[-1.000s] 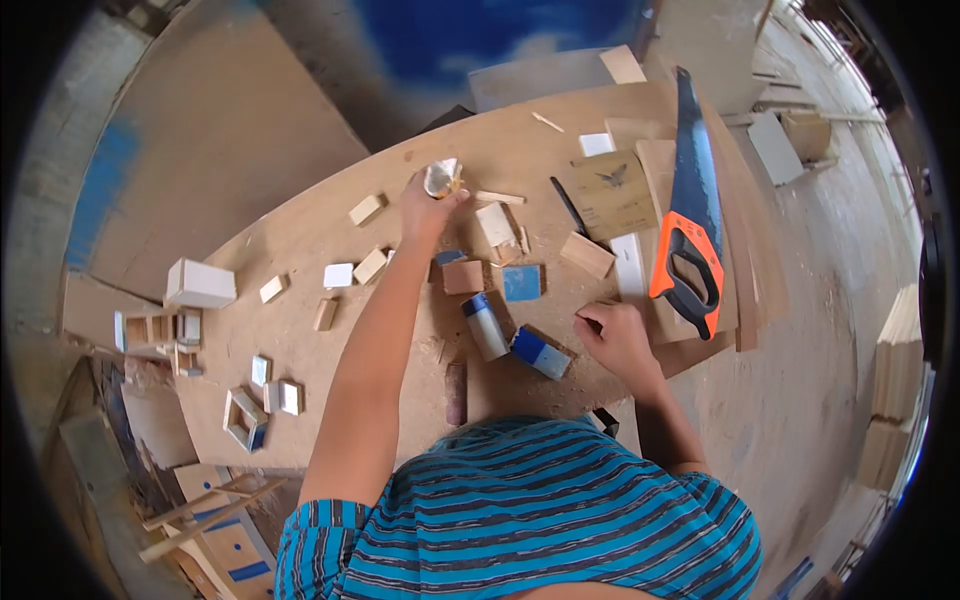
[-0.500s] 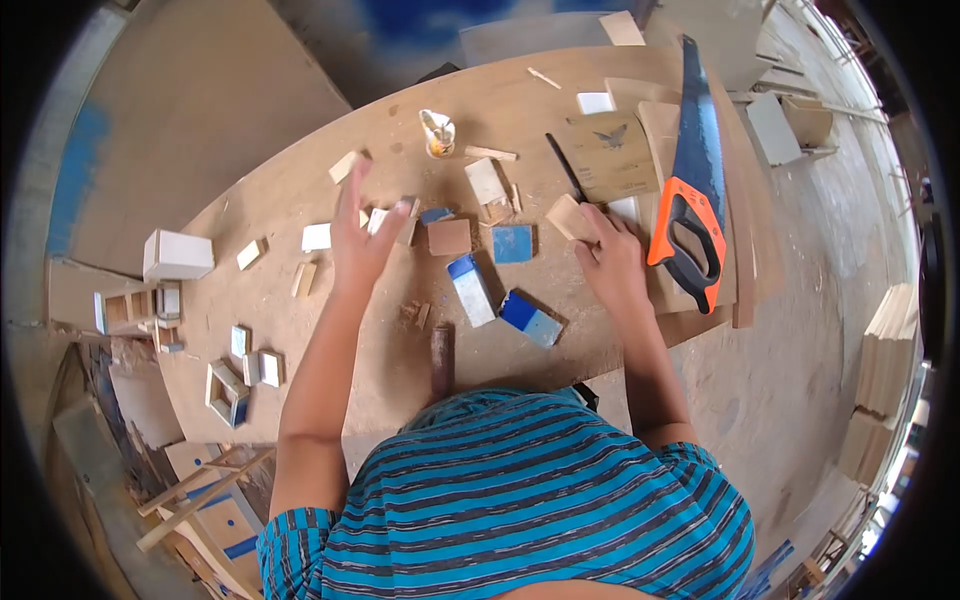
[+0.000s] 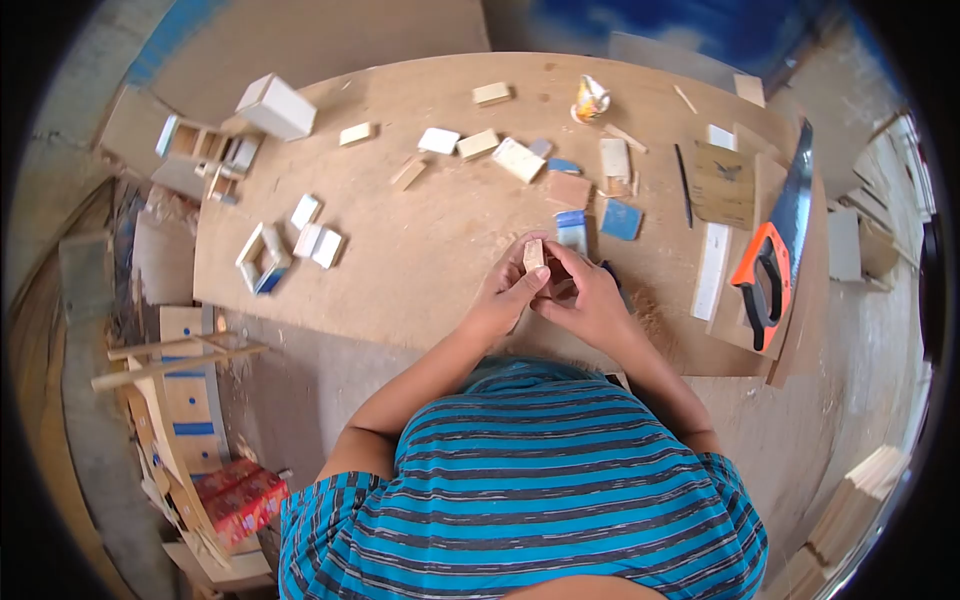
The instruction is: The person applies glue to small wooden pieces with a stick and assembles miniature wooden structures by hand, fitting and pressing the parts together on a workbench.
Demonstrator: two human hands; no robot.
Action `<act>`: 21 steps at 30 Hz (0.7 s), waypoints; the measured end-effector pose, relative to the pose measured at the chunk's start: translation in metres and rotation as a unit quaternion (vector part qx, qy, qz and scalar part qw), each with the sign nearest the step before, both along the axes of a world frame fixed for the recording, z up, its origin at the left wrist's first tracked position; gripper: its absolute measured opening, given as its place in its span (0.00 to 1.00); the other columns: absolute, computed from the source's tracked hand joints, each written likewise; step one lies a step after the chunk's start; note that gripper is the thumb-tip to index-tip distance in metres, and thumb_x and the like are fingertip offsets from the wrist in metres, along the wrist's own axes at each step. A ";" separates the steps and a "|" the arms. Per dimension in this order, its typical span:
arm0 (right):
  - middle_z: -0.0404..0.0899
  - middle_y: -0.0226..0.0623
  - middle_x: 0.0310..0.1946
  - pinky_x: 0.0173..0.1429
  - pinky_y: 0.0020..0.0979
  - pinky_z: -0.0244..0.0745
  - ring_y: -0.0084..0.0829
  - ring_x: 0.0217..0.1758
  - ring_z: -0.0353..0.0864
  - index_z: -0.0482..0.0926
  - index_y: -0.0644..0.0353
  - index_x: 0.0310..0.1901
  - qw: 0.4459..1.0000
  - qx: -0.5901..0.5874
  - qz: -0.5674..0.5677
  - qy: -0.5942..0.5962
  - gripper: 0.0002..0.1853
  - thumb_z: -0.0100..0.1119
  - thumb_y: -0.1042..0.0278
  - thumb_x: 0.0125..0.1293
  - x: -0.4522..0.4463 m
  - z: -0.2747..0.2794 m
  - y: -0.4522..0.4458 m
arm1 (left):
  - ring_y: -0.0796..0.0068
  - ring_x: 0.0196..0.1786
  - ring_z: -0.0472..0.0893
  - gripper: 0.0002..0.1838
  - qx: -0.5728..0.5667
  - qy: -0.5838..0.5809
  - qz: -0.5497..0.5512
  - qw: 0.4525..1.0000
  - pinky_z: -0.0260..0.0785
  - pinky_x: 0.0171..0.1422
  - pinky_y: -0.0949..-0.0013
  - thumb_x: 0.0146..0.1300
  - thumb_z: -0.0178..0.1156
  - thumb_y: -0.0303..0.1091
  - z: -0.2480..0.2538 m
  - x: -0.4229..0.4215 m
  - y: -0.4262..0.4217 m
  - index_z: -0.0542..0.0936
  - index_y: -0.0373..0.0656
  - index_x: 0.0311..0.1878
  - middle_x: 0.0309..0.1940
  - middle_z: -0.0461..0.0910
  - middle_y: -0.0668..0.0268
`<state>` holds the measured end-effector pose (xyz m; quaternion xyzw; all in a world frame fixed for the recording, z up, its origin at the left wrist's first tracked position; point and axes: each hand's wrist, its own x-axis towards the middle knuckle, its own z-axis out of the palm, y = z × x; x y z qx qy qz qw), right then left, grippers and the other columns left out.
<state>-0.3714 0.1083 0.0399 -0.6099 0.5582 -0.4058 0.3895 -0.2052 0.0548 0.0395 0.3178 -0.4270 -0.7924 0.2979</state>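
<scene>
Close to the front edge of the table, my two hands meet around a small pale wooden block (image 3: 534, 256). My left hand (image 3: 503, 297) grips it, with the thumb on its near end. My right hand (image 3: 590, 303) is curled against the block from the other side, its fingertips partly hidden. Just beyond my fingers lies a blue-and-white block (image 3: 571, 232). Farther back are a blue square piece (image 3: 620, 220) and a brown square piece (image 3: 568, 190). A dark blue item beside my right hand is mostly covered.
An orange-and-black handsaw (image 3: 768, 275) lies on boards at the right, near a white strip (image 3: 711, 270) and a brown sheet (image 3: 724, 185). Several pale blocks (image 3: 478, 144) are scattered across the table (image 3: 370, 240). At left sit a small wooden frame (image 3: 262, 258) and a white box (image 3: 277, 107).
My right hand has brought the wooden block from the right side to the front edge. My left hand, open over the blocks before, has come back and closed on it. The view has turned left.
</scene>
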 end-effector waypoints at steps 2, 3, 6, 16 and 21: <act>0.78 0.49 0.54 0.59 0.43 0.77 0.49 0.55 0.80 0.67 0.60 0.69 0.998 0.042 0.030 0.036 0.42 0.74 0.60 0.53 0.009 0.010 0.005 | 0.67 0.57 0.78 0.30 0.052 -0.004 0.043 0.998 0.71 0.63 0.62 0.74 0.54 0.41 -0.004 0.025 0.006 0.61 0.42 0.75 0.58 0.77 0.55; 0.76 0.49 0.58 0.62 0.45 0.74 0.49 0.59 0.77 0.68 0.59 0.69 0.994 -0.006 0.041 0.098 0.41 0.74 0.59 0.53 0.016 0.010 0.008 | 0.66 0.55 0.79 0.29 0.077 -0.006 0.066 0.995 0.73 0.61 0.61 0.75 0.51 0.42 -0.006 0.038 0.008 0.61 0.42 0.75 0.59 0.76 0.53; 0.67 0.45 0.68 0.74 0.51 0.58 0.50 0.73 0.61 0.72 0.56 0.66 0.957 -0.105 0.077 0.260 0.36 0.72 0.60 0.54 0.035 0.000 0.020 | 0.57 0.48 0.79 0.30 0.187 0.118 0.194 0.956 0.74 0.56 0.56 0.72 0.46 0.42 0.000 0.070 0.003 0.63 0.39 0.73 0.60 0.76 0.48; 0.77 0.29 0.51 0.62 0.46 0.68 0.42 0.60 0.69 0.83 0.48 0.47 0.917 -0.159 -0.038 0.364 0.20 0.73 0.65 0.50 0.080 -0.031 0.008 | 0.67 0.32 0.73 0.44 0.290 0.253 0.114 0.916 0.67 0.38 0.65 0.68 0.46 0.68 -0.012 0.170 -0.005 0.65 0.38 0.72 0.41 0.77 0.58; 0.77 0.28 0.48 0.61 0.47 0.66 0.42 0.58 0.69 0.85 0.48 0.45 0.904 -0.146 -0.138 0.379 0.18 0.73 0.61 0.51 0.105 -0.042 0.004 | 0.75 0.26 0.70 0.47 0.232 0.181 0.062 0.954 0.64 0.33 0.69 0.66 0.45 0.75 -0.024 0.210 0.001 0.68 0.37 0.67 0.28 0.75 0.67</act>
